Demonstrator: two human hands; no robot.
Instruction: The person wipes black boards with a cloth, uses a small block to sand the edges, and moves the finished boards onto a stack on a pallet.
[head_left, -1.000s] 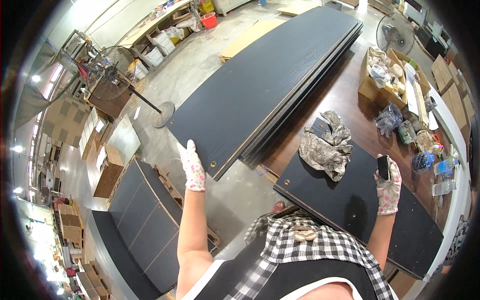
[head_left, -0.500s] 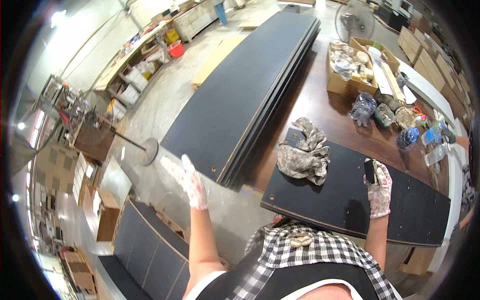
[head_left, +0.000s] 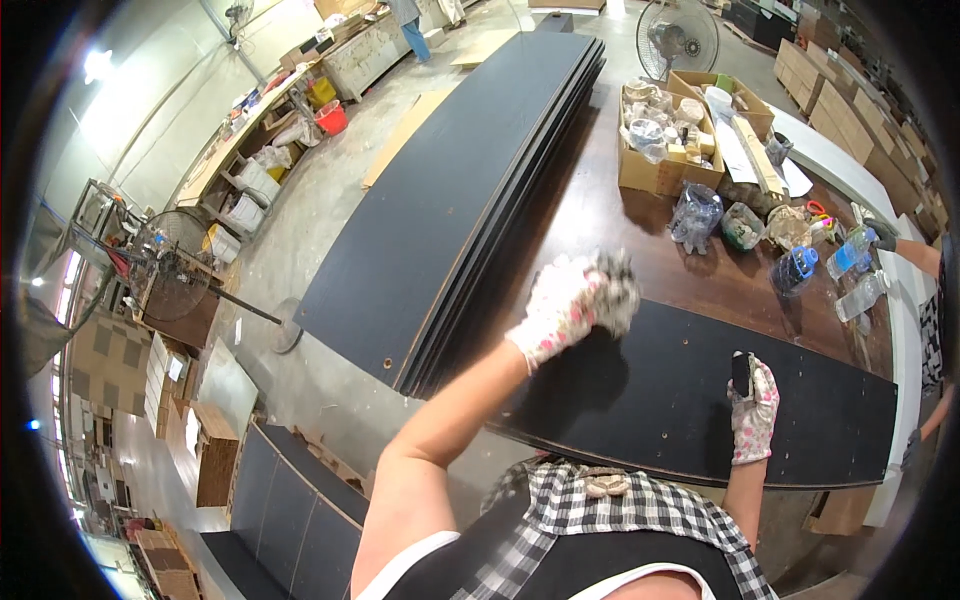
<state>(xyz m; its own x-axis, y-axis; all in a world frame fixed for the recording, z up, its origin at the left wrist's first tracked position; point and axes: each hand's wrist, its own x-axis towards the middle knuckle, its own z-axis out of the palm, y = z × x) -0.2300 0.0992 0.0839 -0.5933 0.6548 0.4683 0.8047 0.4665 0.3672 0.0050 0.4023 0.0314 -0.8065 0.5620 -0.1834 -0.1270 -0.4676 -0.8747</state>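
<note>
My left hand (head_left: 556,312), in a flower-patterned white glove, is closed on a grey-stained rag (head_left: 616,292). The rag is blurred by motion and appears held above the dark board (head_left: 660,385), which lies in front of me on the brown table (head_left: 680,270). On the right, my gloved right hand (head_left: 755,415) grips a small black block-like piece (head_left: 741,374) over the same board; its exact kind does not show. Small pale specks and a few holes dot the board's black face. Left of it rests a stack of long black boards (head_left: 450,200).
Cardboard boxes of jars (head_left: 650,175), bagged containers (head_left: 697,215) and plastic bottles (head_left: 793,270) stand at the far right. A co-worker's gloved hand (head_left: 882,235) is beside a bottle. One standing fan (head_left: 678,40) is behind, another (head_left: 170,262) at left. More dark panels (head_left: 300,510) lie lower left.
My left hand has swung right from beside the stack and taken hold of the rag, which lay on the board. My right hand keeps the black piece and has shifted only slightly.
</note>
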